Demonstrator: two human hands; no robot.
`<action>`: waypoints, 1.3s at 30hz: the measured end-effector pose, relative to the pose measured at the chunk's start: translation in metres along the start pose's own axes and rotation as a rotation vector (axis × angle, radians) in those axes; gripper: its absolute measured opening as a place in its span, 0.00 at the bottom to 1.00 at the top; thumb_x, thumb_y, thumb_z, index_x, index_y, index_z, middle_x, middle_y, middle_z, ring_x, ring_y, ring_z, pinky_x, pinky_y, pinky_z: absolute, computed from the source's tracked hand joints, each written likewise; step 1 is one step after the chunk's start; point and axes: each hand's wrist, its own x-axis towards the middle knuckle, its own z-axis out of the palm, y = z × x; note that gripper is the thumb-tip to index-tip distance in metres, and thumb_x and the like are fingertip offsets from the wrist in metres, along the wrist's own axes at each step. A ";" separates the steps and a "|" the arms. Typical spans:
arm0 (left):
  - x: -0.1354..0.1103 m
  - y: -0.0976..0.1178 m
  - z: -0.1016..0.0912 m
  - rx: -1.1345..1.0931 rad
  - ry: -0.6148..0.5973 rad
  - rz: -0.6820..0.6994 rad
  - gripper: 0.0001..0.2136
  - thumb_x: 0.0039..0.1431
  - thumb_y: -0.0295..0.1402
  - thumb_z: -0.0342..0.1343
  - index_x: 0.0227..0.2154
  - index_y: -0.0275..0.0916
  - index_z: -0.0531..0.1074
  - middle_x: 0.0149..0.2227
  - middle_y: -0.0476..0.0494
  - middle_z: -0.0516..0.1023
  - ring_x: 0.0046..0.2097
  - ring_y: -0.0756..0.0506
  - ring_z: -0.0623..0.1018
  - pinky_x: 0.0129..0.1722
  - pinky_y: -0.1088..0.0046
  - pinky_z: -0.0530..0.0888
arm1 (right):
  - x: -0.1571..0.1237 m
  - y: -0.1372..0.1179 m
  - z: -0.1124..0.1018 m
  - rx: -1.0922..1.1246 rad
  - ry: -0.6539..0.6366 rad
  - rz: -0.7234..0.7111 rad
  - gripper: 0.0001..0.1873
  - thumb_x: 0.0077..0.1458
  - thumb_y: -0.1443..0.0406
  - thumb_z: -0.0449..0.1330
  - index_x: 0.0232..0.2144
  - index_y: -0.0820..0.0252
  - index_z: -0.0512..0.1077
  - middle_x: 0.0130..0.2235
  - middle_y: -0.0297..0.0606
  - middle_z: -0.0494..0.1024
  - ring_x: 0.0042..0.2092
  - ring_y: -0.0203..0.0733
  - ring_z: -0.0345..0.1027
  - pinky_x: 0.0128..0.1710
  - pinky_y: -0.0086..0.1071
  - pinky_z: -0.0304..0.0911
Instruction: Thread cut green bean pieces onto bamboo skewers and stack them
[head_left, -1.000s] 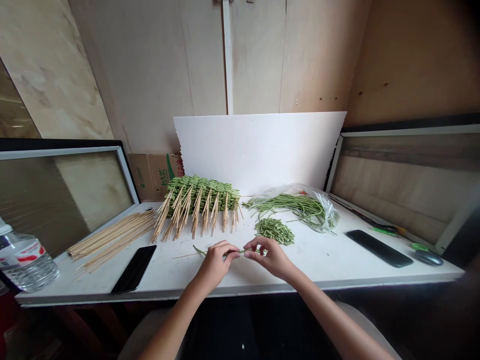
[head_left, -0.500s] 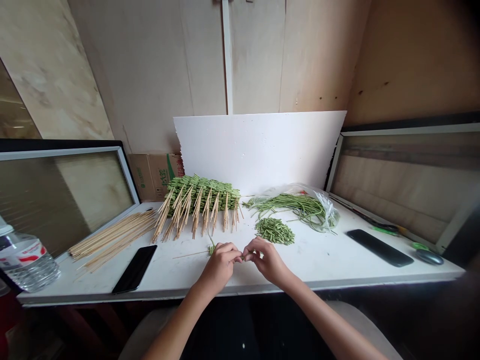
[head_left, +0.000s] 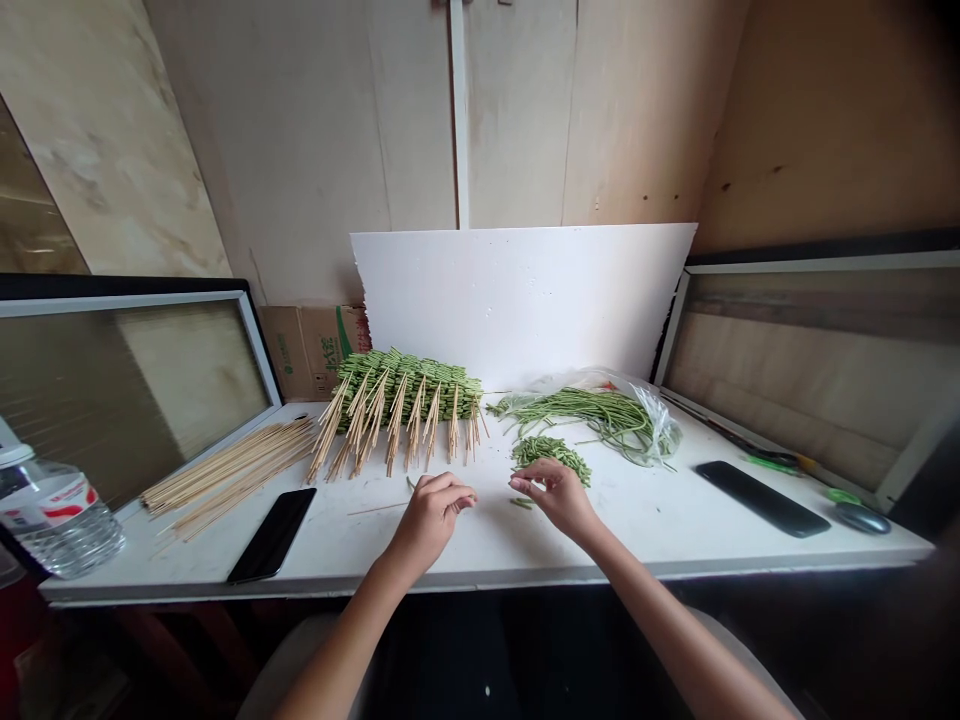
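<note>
The left hand (head_left: 439,508) has a narrow grip, fingertips drawn together; I cannot tell whether it holds anything. A green bean end (head_left: 410,484) shows just behind it, near a loose skewer (head_left: 371,510). The right hand (head_left: 556,492) also has a narrow grip, its contents unclear, before the cut-bean pile (head_left: 568,455); a few pieces (head_left: 521,502) lie under its fingers. Bare tabletop (head_left: 622,535) separates the hands and runs to the front edge. More open room stretches right to a black phone (head_left: 761,497); leftward, another phone (head_left: 272,535) lies close to that edge.
</note>
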 end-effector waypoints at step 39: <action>0.001 0.001 0.008 -0.076 0.032 -0.031 0.07 0.65 0.28 0.58 0.40 0.41 0.81 0.38 0.42 0.82 0.40 0.43 0.80 0.41 0.68 0.76 | -0.014 -0.040 0.013 0.061 -0.108 -0.122 0.18 0.58 0.49 0.65 0.42 0.54 0.81 0.39 0.42 0.82 0.40 0.46 0.74 0.34 0.36 0.69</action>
